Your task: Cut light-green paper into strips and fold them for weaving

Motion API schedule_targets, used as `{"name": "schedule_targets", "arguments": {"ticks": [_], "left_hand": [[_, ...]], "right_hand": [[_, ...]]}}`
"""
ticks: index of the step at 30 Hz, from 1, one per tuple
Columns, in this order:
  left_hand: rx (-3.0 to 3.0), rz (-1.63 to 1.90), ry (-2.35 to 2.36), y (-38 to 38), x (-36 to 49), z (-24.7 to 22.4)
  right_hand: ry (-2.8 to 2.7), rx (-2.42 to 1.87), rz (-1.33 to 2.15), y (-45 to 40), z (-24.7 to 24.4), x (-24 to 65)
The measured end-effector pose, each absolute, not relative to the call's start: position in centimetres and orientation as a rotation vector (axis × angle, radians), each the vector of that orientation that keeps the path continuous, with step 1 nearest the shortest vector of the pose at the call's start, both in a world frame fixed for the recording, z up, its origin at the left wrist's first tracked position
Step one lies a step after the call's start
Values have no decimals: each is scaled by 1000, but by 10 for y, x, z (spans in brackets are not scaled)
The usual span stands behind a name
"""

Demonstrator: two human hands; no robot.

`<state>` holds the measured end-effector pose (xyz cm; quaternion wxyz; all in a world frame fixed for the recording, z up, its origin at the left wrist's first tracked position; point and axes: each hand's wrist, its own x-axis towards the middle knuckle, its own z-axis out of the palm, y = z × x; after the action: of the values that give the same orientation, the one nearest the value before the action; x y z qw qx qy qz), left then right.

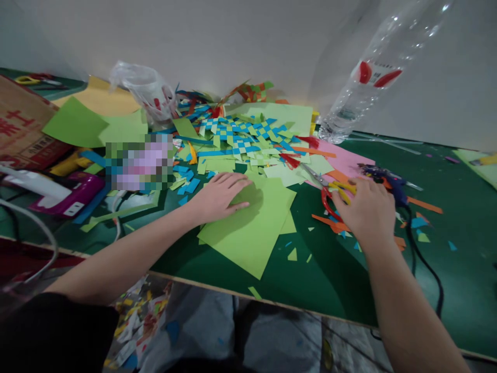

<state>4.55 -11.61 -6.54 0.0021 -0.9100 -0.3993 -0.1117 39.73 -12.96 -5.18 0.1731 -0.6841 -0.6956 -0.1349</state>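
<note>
My left hand lies flat, fingers stretched, on the upper left part of a light green paper sheet. Another green piece peeks out from under that sheet's right side. To the right, my right hand has its fingers curled at the handles of a pair of scissors. One handle loop is red, the other yellow, and the metal blades point up and left. My palm hides part of the handles. Orange paper scraps lie just below the scissors.
Woven blue-green paper strips pile along the wall. A tall plastic bottle stands at the back right, a bagged cup at the back left. A glue gun with a black cord lies beside my right hand; a purple box sits left.
</note>
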Motion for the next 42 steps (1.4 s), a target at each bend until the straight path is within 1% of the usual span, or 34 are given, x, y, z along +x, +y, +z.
{"name": "schedule_targets", "arguments": {"ticks": [4, 7, 10, 13, 16, 23, 26, 29, 31, 33, 39, 42], "left_hand": [[-2761, -373, -1429, -113, 42, -66], [-2800, -386, -1442, -113, 42, -64], [-2887, -376, -1429, -113, 44, -64], [-2977, -368, -1353, -115, 46, -66], [-3038, -333, -1257, -116, 47, -68], [-3163, -222, -1149, -119, 53, -70], [-3195, -228, -1100, -120, 56, -70], [-3219, -242, -1049, -120, 58, -70], [-3193, -283, -1066, -120, 57, -69], [-3120, -363, -1146, -119, 55, -68], [-2877, -556, -1491, -113, 44, -64], [-2843, -599, -1610, -112, 42, -62]], "right_hand": [[-2115, -1604, -280, -131, -51, 389], [-2317, -1375, -148, -133, -56, 380], [-2496, -1247, -38, -134, -60, 373], [-2553, -1185, 93, -136, -62, 369], [-2447, -1208, 275, -138, -62, 366], [-2270, -1219, 831, -145, -53, 360], [-2293, -1159, 928, -148, -49, 357], [-2296, -1111, 931, -149, -48, 355], [-2271, -1121, 872, -149, -49, 355], [-2223, -1173, 743, -148, -51, 357], [-2009, -1285, 194, -142, -56, 367], [-1909, -1301, 81, -141, -57, 370]]}}
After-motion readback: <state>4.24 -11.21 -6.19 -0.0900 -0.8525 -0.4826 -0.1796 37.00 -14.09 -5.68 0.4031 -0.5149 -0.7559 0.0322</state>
